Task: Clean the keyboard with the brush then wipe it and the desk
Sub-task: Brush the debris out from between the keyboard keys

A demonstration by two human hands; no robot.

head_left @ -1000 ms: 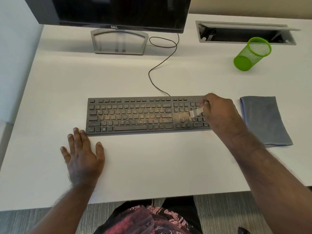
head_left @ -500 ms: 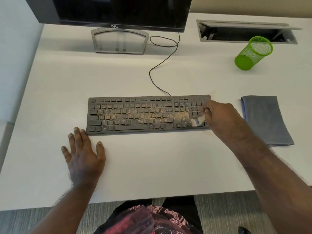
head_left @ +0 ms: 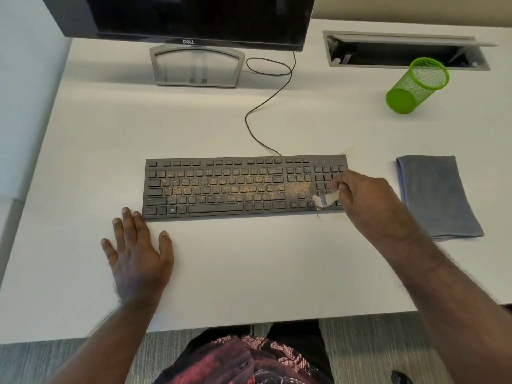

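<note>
A black keyboard (head_left: pixel 221 187) lies on the white desk (head_left: pixel 249 267), its middle keys dusted with yellowish crumbs. My right hand (head_left: pixel 368 198) grips a small white brush (head_left: pixel 325 199) whose bristles touch the lower right keys near the number pad. A few crumbs lie on the desk just below the keyboard's front edge there. My left hand (head_left: pixel 135 253) rests flat on the desk, fingers spread, its fingertips at the keyboard's front left corner. A folded grey cloth (head_left: pixel 435 195) lies to the right of the keyboard.
A Dell monitor (head_left: pixel 188 20) on a silver stand (head_left: pixel 196 65) is at the back. The keyboard cable (head_left: pixel 266 106) loops behind. A green mesh cup (head_left: pixel 415 87) lies tipped at back right, beside an open cable tray (head_left: pixel 401 49).
My right hand has swept the brush down from the upper number pad toward the keyboard's front edge. Crumbs have gathered at the lower right. My left hand has stayed put.
</note>
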